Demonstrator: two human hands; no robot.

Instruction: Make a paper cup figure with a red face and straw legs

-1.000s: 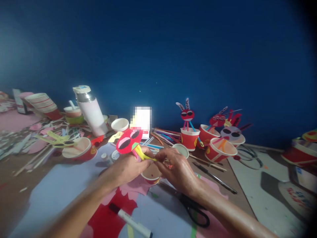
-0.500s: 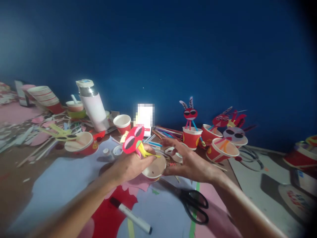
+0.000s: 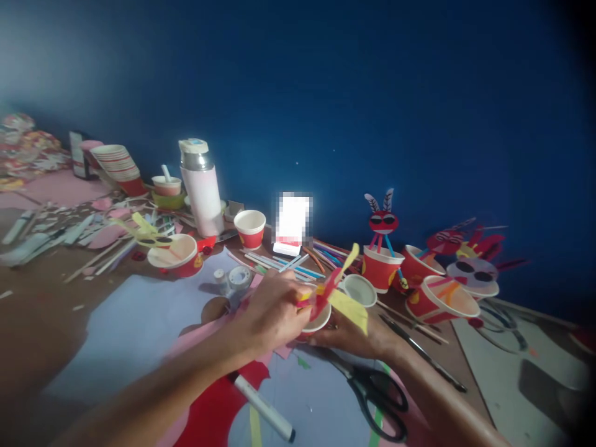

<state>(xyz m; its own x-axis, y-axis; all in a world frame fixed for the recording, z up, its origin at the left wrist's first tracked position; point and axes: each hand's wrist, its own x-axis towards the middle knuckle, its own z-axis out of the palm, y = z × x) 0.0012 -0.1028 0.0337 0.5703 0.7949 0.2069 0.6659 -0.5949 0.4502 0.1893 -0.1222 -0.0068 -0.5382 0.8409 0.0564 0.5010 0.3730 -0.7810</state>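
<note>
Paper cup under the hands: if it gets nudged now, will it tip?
Probably light: the paper cup is small and thin-walled. Likely top-heavy, since the cutout sticks up above its rim. The right hand cradles it and the left hand steadies the cutout, so it should hold.

Legible text: none. Red paper cups (image 3: 249,228) carry yellow markings, too blurred to read. The white card (image 3: 292,225) against the wall is pixelated. The marker (image 3: 263,408) shows no readable label.
</note>
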